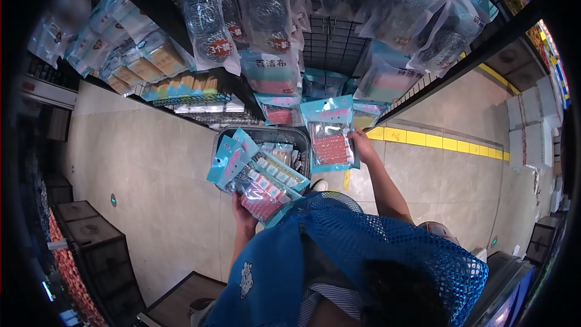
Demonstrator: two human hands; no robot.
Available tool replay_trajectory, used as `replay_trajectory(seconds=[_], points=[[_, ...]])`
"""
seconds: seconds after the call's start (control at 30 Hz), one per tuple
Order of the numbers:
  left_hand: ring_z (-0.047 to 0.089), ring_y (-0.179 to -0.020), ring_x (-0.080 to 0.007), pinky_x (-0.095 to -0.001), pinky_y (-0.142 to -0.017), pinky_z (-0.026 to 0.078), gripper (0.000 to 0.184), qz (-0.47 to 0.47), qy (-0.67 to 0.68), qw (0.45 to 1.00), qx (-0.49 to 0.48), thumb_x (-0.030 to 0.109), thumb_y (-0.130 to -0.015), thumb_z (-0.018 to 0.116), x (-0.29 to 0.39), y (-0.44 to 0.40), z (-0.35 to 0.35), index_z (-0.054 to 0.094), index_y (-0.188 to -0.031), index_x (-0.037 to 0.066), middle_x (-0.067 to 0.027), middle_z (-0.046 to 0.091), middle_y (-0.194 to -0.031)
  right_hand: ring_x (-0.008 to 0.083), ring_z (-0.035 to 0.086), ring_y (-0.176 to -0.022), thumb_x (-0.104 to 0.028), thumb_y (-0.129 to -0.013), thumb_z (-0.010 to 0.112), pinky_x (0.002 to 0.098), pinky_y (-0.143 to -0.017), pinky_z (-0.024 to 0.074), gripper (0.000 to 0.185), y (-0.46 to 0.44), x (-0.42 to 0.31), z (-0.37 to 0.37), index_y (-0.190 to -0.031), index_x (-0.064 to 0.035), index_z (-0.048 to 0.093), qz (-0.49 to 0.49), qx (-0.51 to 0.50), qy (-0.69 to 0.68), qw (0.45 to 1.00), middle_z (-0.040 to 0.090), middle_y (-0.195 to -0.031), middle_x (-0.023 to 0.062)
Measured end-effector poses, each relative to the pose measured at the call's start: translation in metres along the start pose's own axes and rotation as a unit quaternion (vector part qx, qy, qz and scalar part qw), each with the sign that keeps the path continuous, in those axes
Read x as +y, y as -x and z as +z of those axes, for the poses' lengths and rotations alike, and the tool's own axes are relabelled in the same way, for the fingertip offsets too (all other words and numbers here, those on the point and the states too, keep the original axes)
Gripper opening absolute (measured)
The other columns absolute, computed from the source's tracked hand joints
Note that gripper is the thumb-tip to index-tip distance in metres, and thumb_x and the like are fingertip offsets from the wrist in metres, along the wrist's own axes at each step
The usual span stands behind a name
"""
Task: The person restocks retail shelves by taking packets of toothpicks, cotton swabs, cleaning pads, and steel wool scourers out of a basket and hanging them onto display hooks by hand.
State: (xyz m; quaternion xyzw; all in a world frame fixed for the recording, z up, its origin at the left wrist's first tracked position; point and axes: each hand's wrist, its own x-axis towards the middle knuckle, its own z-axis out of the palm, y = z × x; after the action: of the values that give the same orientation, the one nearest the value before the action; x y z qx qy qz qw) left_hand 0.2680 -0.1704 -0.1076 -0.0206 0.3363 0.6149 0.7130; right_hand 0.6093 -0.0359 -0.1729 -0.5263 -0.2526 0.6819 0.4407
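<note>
My left hand [243,211] is closed around the lower edge of several clear packets with teal tops, loosely fanned out. The front packet [260,197] shows red contents, and a yellow-and-white packet [280,172] lies behind it. My right hand [363,146] grips the right edge of another teal-topped packet [330,142] with red contents, held upright in front of the rack. Between my hands and the rack stands a dark grey basket [304,139] holding more packets; the held ones partly cover it. The exact kind of pad inside the packets is unclear.
Bags of steel wool balls [266,9] hang on the black wire rack [331,42], with scouring pad packets [271,72] below. Sponge packs [151,57] fill a shelf at left. Yellow floor tape [433,140] runs right. Dark crates [97,230] stand at lower left.
</note>
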Motion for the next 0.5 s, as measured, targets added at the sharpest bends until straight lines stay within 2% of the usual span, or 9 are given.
replay_trajectory(seconds=[0.07,0.13,0.27,0.33,0.37,0.5], points=[[0.040,-0.100,-0.0274,-0.0406,-0.086,0.030,0.055,0.007,-0.019,1.000,0.012,0.042,-0.073,0.043,-0.002,0.003,0.003,0.036,-0.111,0.002,-0.0127,0.042,-0.109,0.0108,0.046,-0.060,-0.004,-0.069,0.039,0.0223,-0.054,0.0388,0.028,-0.001,0.019,0.000,-0.096,-0.0034,0.044,0.026,0.046,0.038,0.998,0.049,-0.071,0.0032],[0.041,-0.100,-0.0271,-0.0407,-0.086,0.030,0.053,0.015,-0.036,0.999,0.027,0.041,-0.074,0.042,-0.003,0.006,0.007,0.036,-0.110,0.002,-0.0125,0.043,-0.109,0.0104,0.045,-0.059,-0.003,-0.069,0.039,0.0216,-0.053,0.0381,0.027,0.000,0.035,-0.004,-0.095,-0.0043,0.046,0.012,0.045,0.071,0.996,0.048,-0.070,0.0025],[0.042,-0.098,-0.0268,-0.0407,-0.084,0.032,0.052,0.023,-0.033,0.999,0.034,0.040,-0.074,0.042,-0.004,0.009,0.008,0.037,-0.109,0.003,-0.0123,0.044,-0.107,0.0094,0.043,-0.057,-0.003,-0.068,0.038,0.0209,-0.048,0.0366,0.027,0.003,0.040,-0.002,-0.094,-0.0060,0.045,0.030,0.031,0.017,0.999,0.047,-0.070,0.0013],[0.042,-0.098,-0.0270,-0.0406,-0.084,0.033,0.050,0.040,-0.048,0.997,0.037,0.040,-0.074,0.042,-0.005,0.010,0.007,0.036,-0.109,0.003,-0.0123,0.044,-0.106,0.0063,0.041,-0.049,-0.004,-0.070,0.040,0.0190,-0.043,0.0328,0.024,-0.011,0.048,-0.008,-0.093,-0.0074,0.046,0.001,0.020,-0.064,0.998,0.045,-0.061,-0.0015],[0.042,-0.098,-0.0270,-0.0406,-0.084,0.033,0.050,0.041,-0.048,0.997,0.041,0.040,-0.074,0.042,-0.004,0.010,0.003,0.036,-0.109,0.003,-0.0123,0.044,-0.106,0.0056,0.036,-0.043,-0.004,-0.070,0.040,0.0188,-0.038,0.0284,0.025,-0.016,0.047,-0.005,-0.094,-0.0073,0.045,-0.005,0.051,-0.084,0.995,0.041,-0.054,-0.0026],[0.042,-0.098,-0.0267,-0.0411,-0.084,0.033,0.048,0.031,-0.019,0.999,0.040,0.037,-0.075,0.043,-0.005,0.012,0.002,0.036,-0.109,0.005,-0.0116,0.044,-0.106,0.0059,0.036,-0.043,-0.004,-0.070,0.040,0.0193,-0.038,0.0284,0.028,-0.036,0.044,-0.007,-0.098,-0.0072,0.041,0.005,0.055,-0.096,0.994,0.040,-0.054,-0.0021]])
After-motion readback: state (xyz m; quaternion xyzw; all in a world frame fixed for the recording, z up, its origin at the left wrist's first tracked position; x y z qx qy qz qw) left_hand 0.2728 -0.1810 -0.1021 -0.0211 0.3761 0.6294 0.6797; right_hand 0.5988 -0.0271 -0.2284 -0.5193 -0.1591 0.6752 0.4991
